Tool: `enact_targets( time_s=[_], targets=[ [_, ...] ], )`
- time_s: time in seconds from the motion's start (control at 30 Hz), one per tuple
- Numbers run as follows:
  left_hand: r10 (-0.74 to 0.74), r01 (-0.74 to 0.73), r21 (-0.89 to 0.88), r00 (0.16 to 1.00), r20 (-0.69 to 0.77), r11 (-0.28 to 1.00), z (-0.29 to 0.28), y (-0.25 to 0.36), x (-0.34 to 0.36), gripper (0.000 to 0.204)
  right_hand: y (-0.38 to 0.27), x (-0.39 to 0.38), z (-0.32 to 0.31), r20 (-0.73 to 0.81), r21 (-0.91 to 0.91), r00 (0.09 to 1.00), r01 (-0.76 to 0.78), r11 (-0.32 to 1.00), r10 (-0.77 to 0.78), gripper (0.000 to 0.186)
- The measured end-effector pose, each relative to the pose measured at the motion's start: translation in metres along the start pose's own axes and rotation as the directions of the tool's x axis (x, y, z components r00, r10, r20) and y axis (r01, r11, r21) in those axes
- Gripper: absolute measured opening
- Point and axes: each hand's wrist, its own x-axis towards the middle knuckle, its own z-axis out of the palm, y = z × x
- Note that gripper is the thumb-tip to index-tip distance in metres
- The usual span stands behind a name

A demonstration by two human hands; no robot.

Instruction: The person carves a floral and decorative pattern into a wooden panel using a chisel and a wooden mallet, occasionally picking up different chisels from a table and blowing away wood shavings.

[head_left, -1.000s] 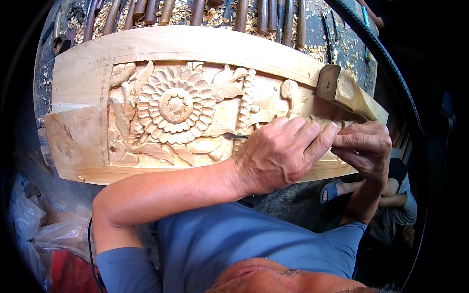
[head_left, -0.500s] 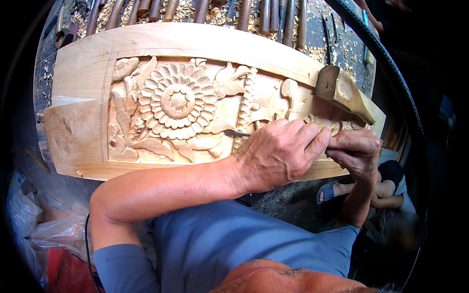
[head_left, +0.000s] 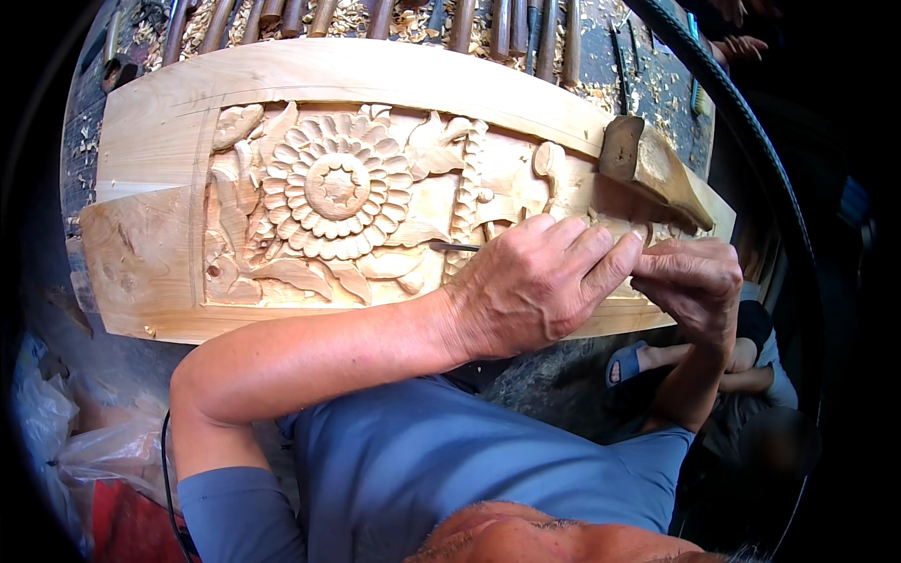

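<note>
A pale wooden panel [head_left: 141, 150] carved in relief with a round flower [head_left: 338, 191], leaves and a twisted rope-like band lies in front of me. My left hand [head_left: 540, 281] is closed around a carving chisel, its thin dark blade [head_left: 455, 247] sticking out to the left with the tip at a leaf beside the flower. To the right of it, my right hand [head_left: 693, 280] is closed, thumb and fingers together at the rear of the same chisel. Both hands cover the handle. A wooden mallet-like block [head_left: 648, 167] rests on the panel beyond my hands.
Several wooden tool handles [head_left: 380, 19] lie in a row among wood shavings along the bench's far side. Another person's hand [head_left: 741, 47] shows at the far right. A seated person's sandalled foot [head_left: 621, 366] is below the right end. Plastic sheeting [head_left: 113, 441] lies at lower left.
My right hand has shifted slightly right and turned a little. The chisel blade stays at almost the same leaf. The other person's hand at the far right has come further into view.
</note>
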Motion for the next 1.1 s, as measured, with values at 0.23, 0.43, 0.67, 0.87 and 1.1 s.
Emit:
enact_targets(
  time_s=[0.23, 0.43, 0.67, 0.87, 1.1],
  targets=[
    [-0.001, 0.001, 0.006, 1.000, 0.011, 1.000, -0.005, -0.001, -0.001, 0.048, -0.005, 0.010, -0.005, 0.013, -0.028, 0.998, 0.055, 0.998, -0.054, 0.023],
    [-0.013, 0.013, 0.000, 1.000, 0.027, 1.000, -0.007, 0.000, 0.000, 0.048, -0.002, 0.009, -0.004, -0.002, -0.027, 0.997, 0.077, 0.997, -0.077, 0.023],
    [-0.030, 0.030, -0.004, 0.999, -0.033, 1.000, -0.003, -0.003, 0.001, 0.046, -0.004, 0.017, -0.008, 0.042, -0.023, 0.998, 0.041, 0.999, -0.040, 0.024],
    [-0.034, 0.035, 0.004, 0.999, -0.040, 0.999, -0.004, -0.002, 0.002, 0.044, -0.004, 0.017, -0.008, 0.060, 0.046, 0.998, -0.013, 0.999, 0.010, 0.026],
    [-0.092, 0.092, -0.024, 0.996, -0.013, 0.995, -0.001, -0.001, -0.002, 0.056, 0.006, 0.022, -0.007, 0.078, 0.093, 0.997, -0.014, 0.996, 0.006, 0.028]
  ],
)
